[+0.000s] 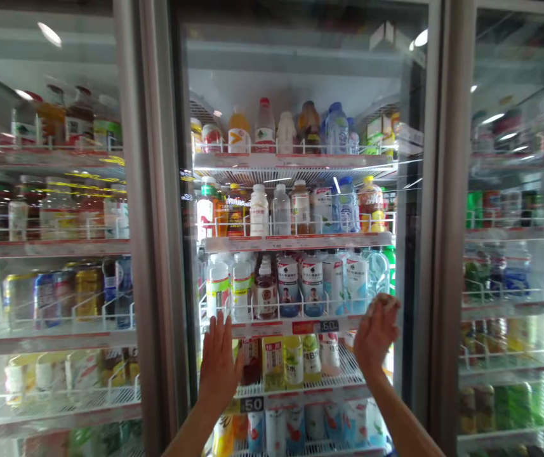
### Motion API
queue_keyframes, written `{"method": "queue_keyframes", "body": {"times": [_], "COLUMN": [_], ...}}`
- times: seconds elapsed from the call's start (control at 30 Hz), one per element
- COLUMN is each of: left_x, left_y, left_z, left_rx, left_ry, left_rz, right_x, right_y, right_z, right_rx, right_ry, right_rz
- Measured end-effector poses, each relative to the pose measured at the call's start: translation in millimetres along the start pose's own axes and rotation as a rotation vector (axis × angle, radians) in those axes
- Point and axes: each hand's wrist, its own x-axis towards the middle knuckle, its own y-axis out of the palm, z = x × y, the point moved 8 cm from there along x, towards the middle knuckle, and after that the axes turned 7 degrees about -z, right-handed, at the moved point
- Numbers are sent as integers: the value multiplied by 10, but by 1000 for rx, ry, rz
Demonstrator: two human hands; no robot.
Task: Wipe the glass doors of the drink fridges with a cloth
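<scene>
My left hand (220, 362) is raised flat with its fingers stretched upward, in front of the cooler's middle section, just below the clear bottles with green-yellow labels (218, 287). It holds nothing that I can see. On the right, my right hand (376, 333) is raised with its fingers bent and slightly blurred. A small brownish, crumpled-looking piece (386, 302) shows at its fingertips; I cannot make out what it is. The nearest bottle to that hand is a large clear one (377, 271). Between the hands stand blue-and-white labelled bottles (312, 285) and a dark brown bottle (266, 292).
Wire shelves (300, 241) with red-edged price strips carry several rows of drinks. A thick metal frame post (145, 222) stands on the left and another (447, 222) on the right. Side sections behind reflective glass hold cans (46, 298) and more bottles (517, 276).
</scene>
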Motion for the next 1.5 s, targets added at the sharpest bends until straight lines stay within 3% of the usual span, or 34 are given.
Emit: {"method": "queue_keyframes", "body": {"times": [0.13, 0.17, 0.23, 0.3, 0.4, 0.43, 0.5, 0.57, 0.63, 0.73, 0.83, 0.93, 1.0, 1.07, 1.17, 1.23, 1.3, 1.43, 1.5], "left_x": [11, 14, 9, -24, -123, -161, -226, -264, -274, -244, -155, -13, 75, 130, 161, 181, 230, 401, 479], "left_y": [39, 36, 13, -28, -79, -89, -97, -90, -82, -106, -204, -381, -506, -604, -708, -757, -795, -860, -892], "left_z": [-31, -34, -27, 2, 103, 149, 231, 275, 291, 329, 402, 505, 592, 677, 776, 820, 842, 824, 814], "left_rx": [12, 9, -5, -22, -23, -17, -13, -39, -91, -164, -208, -227, -215, -195, -174, -163, -151, -145, -143], "left_ry": [-27, -22, 2, 33, 37, 19, -24, -51, -65, -95, -117, -124, -136, -148, -162, -173, -180, -155, -142], "left_rz": [-20, -20, -10, 4, 32, 38, 46, 47, 42, 29, 16, -28, -68, -89, -105, -117, -127, -135, -145], "right_x": [-457, -552, -571, -344, 72, 116, 24, -277, -681, -1066, -833, -199, 0, -177, -810, -990, -752, 230, 432], "right_y": [86, 75, 37, 40, 69, 85, 145, 200, 180, 85, 148, 356, 432, 383, 179, 151, 273, 596, 640], "right_z": [950, 1089, 1117, 891, 520, 511, 745, 1218, 1725, 2229, 2490, 2676, 2777, 2897, 3026, 3102, 3271, 3697, 3777], "right_rx": [174, 217, 249, 198, 88, 73, 88, 158, 273, 427, 475, 416, 389, 439, 593, 649, 643, 573, 548], "right_ry": [-433, -546, -671, -609, -285, -203, -177, -328, -575, -911, -1022, -824, -708, -773, -1095, -1228, -1195, -915, -828], "right_rz": [289, 344, 367, 286, 73, 36, 79, 225, 354, 417, 418, 392, 392, 419, 455, 442, 407, 323, 291]}}
